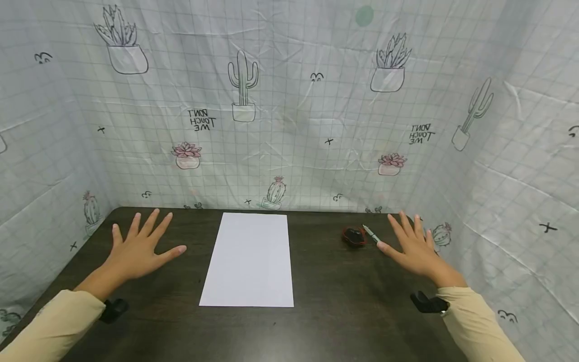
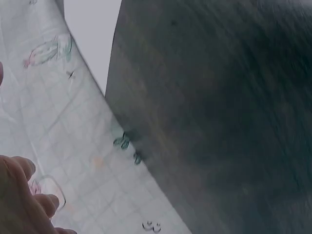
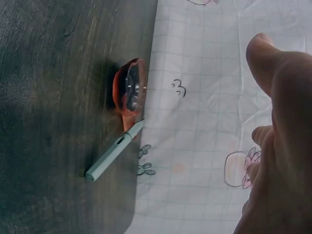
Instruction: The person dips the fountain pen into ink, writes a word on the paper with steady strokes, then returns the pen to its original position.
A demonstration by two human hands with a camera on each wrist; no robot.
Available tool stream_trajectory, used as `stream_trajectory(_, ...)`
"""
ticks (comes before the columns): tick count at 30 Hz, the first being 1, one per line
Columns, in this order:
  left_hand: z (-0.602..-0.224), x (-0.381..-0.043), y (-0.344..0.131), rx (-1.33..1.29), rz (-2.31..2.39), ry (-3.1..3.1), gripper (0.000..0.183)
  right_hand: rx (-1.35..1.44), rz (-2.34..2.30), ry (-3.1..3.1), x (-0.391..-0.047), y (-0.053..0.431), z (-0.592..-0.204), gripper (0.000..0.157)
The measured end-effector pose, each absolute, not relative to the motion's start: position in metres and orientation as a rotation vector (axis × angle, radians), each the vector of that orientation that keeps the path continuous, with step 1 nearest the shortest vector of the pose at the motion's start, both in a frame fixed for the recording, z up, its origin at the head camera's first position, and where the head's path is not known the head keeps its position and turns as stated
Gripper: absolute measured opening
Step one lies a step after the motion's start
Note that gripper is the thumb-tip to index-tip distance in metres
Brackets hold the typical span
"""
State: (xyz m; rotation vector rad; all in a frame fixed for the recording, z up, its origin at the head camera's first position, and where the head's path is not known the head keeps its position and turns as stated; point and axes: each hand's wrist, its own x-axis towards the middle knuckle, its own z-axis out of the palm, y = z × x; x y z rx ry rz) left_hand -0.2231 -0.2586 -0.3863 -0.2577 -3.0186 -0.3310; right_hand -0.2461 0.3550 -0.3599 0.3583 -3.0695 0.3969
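Both hands are held out over the dark table with fingers spread and nothing in them. My left hand (image 1: 137,253) is to the left of a blank white sheet of paper (image 1: 250,261), apart from it. On the far right, my right hand (image 1: 417,253) has its thumb tip overlapping the near end of a pale green pen (image 1: 372,234) in the head view. Beside the pen lies a small red-rimmed thing (image 3: 129,87) with a dark, glossy middle and a narrow stem. The right wrist view shows the pen (image 3: 111,154) slanting across that stem, its pointed tip bare.
The dark wooden table (image 1: 325,281) ends at a pale cloth (image 1: 294,125) printed with cacti and grid lines, which hangs behind it and along both sides. A black band (image 1: 113,310) sits at the left wrist, another black band (image 1: 428,302) at the right.
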Motion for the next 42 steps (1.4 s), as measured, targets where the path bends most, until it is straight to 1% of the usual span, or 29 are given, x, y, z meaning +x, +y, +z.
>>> stream_trajectory(6,-0.398,-0.226,-0.241,-0.318,-0.353,-3.029,0.096,0.348,0.430,-3.062,-0.253,0.362,-0.365,0.086)
stream_trajectory(13,-0.414,-0.229,-0.223,-0.389,-0.388,-3.039,0.093,0.319,0.500,-3.049,-0.262,0.372,-0.382,0.087)
stream_trajectory(18,-0.421,-0.230,-0.209,-0.439,-0.421,-3.036,0.092,0.328,0.724,-3.027,-0.275,0.377,-0.389,0.093)
stream_trajectory(21,-0.426,-0.232,-0.201,-0.471,-0.442,-3.024,0.092,0.271,0.835,-3.014,-0.282,0.380,-0.394,0.097)
stream_trajectory(27,-0.439,-0.234,-0.196,-0.503,-0.434,-3.046,0.090,0.139,0.890,-2.998,-0.290,0.378,-0.410,0.099)
stream_trajectory(33,-0.452,-0.234,-0.189,-0.548,-0.485,-3.102,0.091,0.089,0.925,-2.964,-0.294,0.375,-0.425,0.097)
stream_trajectory(42,-0.460,-0.238,-0.180,-0.594,-0.505,-3.224,0.093,0.031,0.956,-2.880,-0.304,0.373,-0.441,0.088)
